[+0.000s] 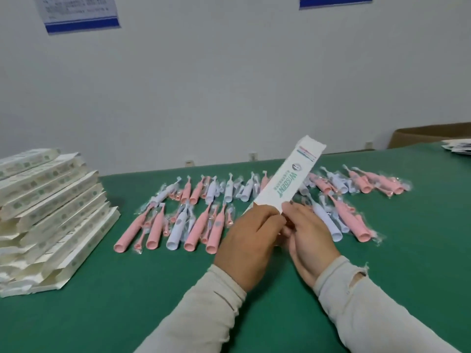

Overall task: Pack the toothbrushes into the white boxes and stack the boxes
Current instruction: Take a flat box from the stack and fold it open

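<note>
The grey-white wall [229, 85] fills the upper half of the view, with two blue-edged notices [81, 14] pinned high on it; below it the green surface [127, 301] runs from edge to edge; at its far right corner sits a brown carton [433, 135] with a few flat printed packs [458, 147] beside it; on the left a stack of white boxes [51, 217] rises in fanned, uneven layers, its lower boxes jutting toward the middle; across the centre lie the toothbrushes [178, 220], pink and white, each in a clear wrapper, in two loose rows, with a further cluster reaching off to the right; in front of them two light-sleeved arms come up from the bottom edge; the left hand [251, 239] has its grip closed on the near end of a white box [288, 178], fingers curled over the flap; the right hand [309, 235] pinches that same end from the other side, thumb on top; the box is held above the surface, tilted up and away to the right, green lettering along its face; whether a toothbrush is inside I cannot tell
</note>
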`<state>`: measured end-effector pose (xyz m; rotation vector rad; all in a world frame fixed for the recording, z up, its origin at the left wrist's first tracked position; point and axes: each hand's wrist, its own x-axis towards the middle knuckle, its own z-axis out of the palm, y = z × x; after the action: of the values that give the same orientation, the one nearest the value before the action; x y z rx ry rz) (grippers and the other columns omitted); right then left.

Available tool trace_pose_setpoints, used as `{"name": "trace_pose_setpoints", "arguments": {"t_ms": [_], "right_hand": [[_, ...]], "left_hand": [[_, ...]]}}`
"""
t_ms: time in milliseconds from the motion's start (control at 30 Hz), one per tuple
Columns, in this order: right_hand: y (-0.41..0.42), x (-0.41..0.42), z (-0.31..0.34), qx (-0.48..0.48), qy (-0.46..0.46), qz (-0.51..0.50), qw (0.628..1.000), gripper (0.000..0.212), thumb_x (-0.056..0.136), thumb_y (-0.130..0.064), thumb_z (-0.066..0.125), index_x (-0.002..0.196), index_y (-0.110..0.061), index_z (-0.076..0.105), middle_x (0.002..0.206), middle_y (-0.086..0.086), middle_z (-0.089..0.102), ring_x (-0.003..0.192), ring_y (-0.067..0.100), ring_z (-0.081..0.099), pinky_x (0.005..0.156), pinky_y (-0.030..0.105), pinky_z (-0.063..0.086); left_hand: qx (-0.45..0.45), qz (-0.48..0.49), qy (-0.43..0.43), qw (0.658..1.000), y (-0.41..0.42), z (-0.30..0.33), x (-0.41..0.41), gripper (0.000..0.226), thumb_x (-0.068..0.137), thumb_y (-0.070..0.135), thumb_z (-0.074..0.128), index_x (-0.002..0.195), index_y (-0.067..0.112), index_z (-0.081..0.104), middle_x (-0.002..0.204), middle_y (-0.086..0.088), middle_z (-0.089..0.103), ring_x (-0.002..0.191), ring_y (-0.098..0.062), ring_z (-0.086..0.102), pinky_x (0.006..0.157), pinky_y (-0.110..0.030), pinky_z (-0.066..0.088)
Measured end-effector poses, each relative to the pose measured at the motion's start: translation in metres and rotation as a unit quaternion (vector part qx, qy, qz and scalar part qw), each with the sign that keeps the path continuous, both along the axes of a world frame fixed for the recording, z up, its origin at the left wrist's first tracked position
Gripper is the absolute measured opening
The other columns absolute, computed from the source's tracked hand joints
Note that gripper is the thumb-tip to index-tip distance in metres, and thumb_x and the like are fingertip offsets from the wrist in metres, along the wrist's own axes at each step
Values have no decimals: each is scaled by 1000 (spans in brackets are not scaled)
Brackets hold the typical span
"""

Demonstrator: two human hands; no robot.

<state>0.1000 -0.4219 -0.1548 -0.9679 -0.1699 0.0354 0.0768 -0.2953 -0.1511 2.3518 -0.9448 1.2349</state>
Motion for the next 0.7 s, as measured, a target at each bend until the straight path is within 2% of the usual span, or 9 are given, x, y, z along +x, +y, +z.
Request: {"name": "trace_pose_setpoints", "arguments": {"t_ms": [100,167,233,333,433,500,533,600,700], "right_hand": [[-1,3,1,-14,27,-36,999,24,100,-15,46,108,-12,69,101,11,76,72,15,68,53,26,51],[-2,5,1,-46,38,-62,996,24,99,-16,47,106,-13,70,94,9,77,68,16,67,51,27,49],[-3,5,0,-76,47,-64,994,22,99,-18,49,101,-13,70,89,7,77,64,15,68,50,27,50],[1,-1,-2,-87,44,12,995,21,98,-19,53,96,-10,72,93,10,76,72,19,70,60,31,55],[10,-8,-5,-100,21,110,989,22,88,-24,62,93,-8,75,95,13,73,81,26,64,74,40,50],[14,-12,-7,-105,9,160,981,28,85,-26,65,99,-4,74,96,14,71,85,27,62,79,43,51],[15,-13,-7,-118,2,169,979,30,86,-27,67,100,-1,73,94,13,72,84,25,64,78,41,54],[15,-15,-5,-193,-29,126,973,28,92,-28,69,93,-1,72,81,9,71,72,19,64,67,32,57],[15,-16,-4,-296,-88,25,951,22,96,-18,64,76,-10,67,67,3,67,61,16,59,61,30,52]], "left_hand": [[-18,-23,-22,999,6,-5,3,19,85,3,71,104,-1,69,109,-14,65,95,-27,62,82,-37,54],[-155,-23,-26,987,10,-2,1,15,90,15,68,104,7,67,110,-6,64,103,-21,61,92,-28,48],[-330,3,11,944,15,4,0,8,93,24,63,100,24,63,105,8,62,101,-12,60,88,-22,46],[-504,-43,230,831,20,5,1,16,93,36,66,102,22,64,103,11,70,100,-11,66,83,-27,52],[-592,-199,425,655,21,1,2,60,81,55,67,118,8,64,116,-13,71,109,-32,67,93,-48,55],[-634,-272,491,532,22,4,0,60,74,60,71,104,8,75,101,-15,73,95,-30,71,83,-45,58],[-642,-292,510,493,23,5,0,57,72,61,71,92,8,79,91,-13,73,86,-27,73,75,-41,60],[-668,-298,505,460,26,6,1,57,70,62,73,82,6,77,77,-11,71,73,-23,72,66,-37,59],[-727,-250,454,451,31,6,6,58,71,63,68,98,13,65,85,-13,72,71,-19,73,60,-34,59]]}}
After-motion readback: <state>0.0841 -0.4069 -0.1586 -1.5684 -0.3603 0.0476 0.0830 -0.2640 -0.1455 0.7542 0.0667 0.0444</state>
